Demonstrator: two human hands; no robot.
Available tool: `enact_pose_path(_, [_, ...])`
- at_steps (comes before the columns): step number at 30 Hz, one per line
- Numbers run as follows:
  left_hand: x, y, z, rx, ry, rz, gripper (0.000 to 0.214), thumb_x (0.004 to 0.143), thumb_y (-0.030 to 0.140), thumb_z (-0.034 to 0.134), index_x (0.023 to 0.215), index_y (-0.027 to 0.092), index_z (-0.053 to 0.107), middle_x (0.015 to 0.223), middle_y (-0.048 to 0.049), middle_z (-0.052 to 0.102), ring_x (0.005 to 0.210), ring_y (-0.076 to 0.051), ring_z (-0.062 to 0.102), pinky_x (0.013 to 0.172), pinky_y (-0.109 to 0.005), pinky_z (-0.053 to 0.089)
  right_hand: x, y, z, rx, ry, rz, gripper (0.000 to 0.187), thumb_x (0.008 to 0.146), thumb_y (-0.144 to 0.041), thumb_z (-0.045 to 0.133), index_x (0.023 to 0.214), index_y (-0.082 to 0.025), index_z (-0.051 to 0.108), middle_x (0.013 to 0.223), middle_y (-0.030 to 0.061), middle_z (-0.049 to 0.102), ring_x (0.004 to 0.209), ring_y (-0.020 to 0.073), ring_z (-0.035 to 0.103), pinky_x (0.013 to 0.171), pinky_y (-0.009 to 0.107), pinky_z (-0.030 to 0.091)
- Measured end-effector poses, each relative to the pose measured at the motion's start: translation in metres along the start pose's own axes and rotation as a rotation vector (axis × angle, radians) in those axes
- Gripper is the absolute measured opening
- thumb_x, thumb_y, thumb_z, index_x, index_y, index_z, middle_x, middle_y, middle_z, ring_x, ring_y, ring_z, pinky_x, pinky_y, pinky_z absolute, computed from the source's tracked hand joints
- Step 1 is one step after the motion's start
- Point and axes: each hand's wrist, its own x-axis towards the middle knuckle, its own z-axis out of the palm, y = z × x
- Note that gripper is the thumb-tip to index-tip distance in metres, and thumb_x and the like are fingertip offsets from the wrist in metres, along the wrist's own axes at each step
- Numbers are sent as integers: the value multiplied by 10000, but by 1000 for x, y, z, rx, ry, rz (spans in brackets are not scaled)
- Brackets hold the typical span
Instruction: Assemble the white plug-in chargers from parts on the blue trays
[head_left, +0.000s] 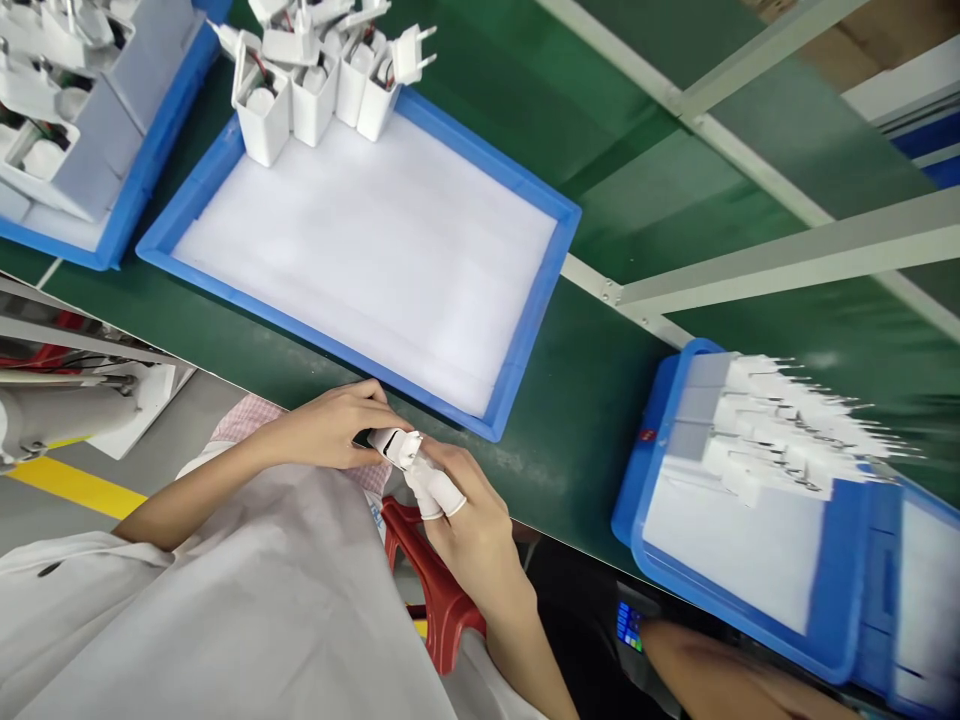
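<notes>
Charger [394, 445]: small, judged light, rigid, smooth plastic, probably slippery. Both the left hand [330, 425] and the right hand [469, 510] pinch it at the belt [585, 430] edge, near the tray [525, 330]. Best held by its flat sides.

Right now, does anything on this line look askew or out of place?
Only the chargers in the far corner of the tray: plug caps sit tilted and loose on top, red wire showing. Nothing looks spilled. The left hand and right hand grip a small white part.
</notes>
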Motion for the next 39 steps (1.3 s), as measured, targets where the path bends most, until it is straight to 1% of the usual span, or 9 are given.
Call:
enact_pose_path(5, [1, 0, 2, -5, 16, -1, 323, 824, 130, 681, 1146, 142, 695, 951, -46, 668, 980, -188, 523, 803, -271, 458, 1, -5, 0, -117, -66, -45, 630, 861, 41, 443, 1451, -176, 399, 1283, 140, 561, 1163, 246, 527, 914, 397, 554])
enact_pose_path(9, [0, 2, 3, -13, 24, -10, 272, 829, 120, 663, 1097, 142, 708, 926, -43, 671, 967, -191, 513, 815, -273, 452, 0, -1, 2, -189, -64, -97, 534, 902, -25, 499, 1417, -146, 428, 1253, 152, 586, 1113, 269, 510, 881, 432, 539])
enact_pose_path(13, [-7, 5, -3, -65, -70, -85, 494, 855, 231, 670, 1337, 159, 584, 1114, -75, 663, 1067, -212, 516, 892, -296, 455, -4, 8, 9, -200, 34, -91, 405, 924, -123, 560, 1323, -176, 515, 1203, 141, 631, 980, 263, 530, 774, 434, 519])
enact_pose_path(16, [-10, 8, -4, -262, -163, -209, 609, 925, 405, 574, 1471, 171, 442, 1146, -101, 651, 914, -192, 592, 768, -293, 485, -5, 11, 17, -20, 103, -50, 351, 911, -77, 553, 1226, -230, 574, 1233, 110, 623, 1005, 231, 583, 800, 398, 529])
enact_pose_path(20, [-7, 14, 8, -551, -15, -419, 451, 975, 424, 450, 1262, 129, 635, 709, -36, 634, 574, -129, 554, 510, -226, 413, -9, 14, 33, 304, 236, 77, 265, 908, -99, 561, 1107, -260, 630, 1204, 68, 640, 1113, 222, 622, 913, 399, 531])
enact_pose_path(23, [-3, 19, 18, -603, 84, -458, 404, 939, 394, 519, 1159, 93, 676, 589, -15, 598, 504, -118, 542, 479, -209, 427, -16, 16, 44, 679, 313, 305, 172, 952, -250, 533, 1072, -264, 655, 1168, 57, 647, 788, 167, 675, 670, 325, 577])
enact_pose_path(27, [-2, 22, 22, -648, 105, -478, 420, 928, 414, 541, 1142, 78, 674, 573, -19, 603, 491, -116, 560, 473, -199, 451, -18, 16, 49, 1087, 344, 613, 234, 903, -372, 616, 1102, -254, 579, 1149, 51, 629, 471, 85, 559, 402, 263, 513])
enact_pose_path(31, [-4, 22, 21, -676, 126, -500, 429, 927, 442, 549, 1133, 83, 662, 644, -32, 633, 546, -127, 616, 510, -200, 495, -9, 13, 42, 1048, 325, 650, 242, 869, -362, 668, 998, -233, 510, 1043, 23, 652, 462, 95, 590, 385, 238, 516])
enact_pose_path(39, [-3, 22, 15, -664, 64, -477, 482, 891, 477, 614, 1163, 79, 631, 755, -55, 681, 604, -138, 663, 586, -229, 557, -3, 5, 46, 845, 453, 468, 108, 961, -288, 529, 903, -214, 474, 997, 8, 636, 439, 52, 555, 395, 196, 501])
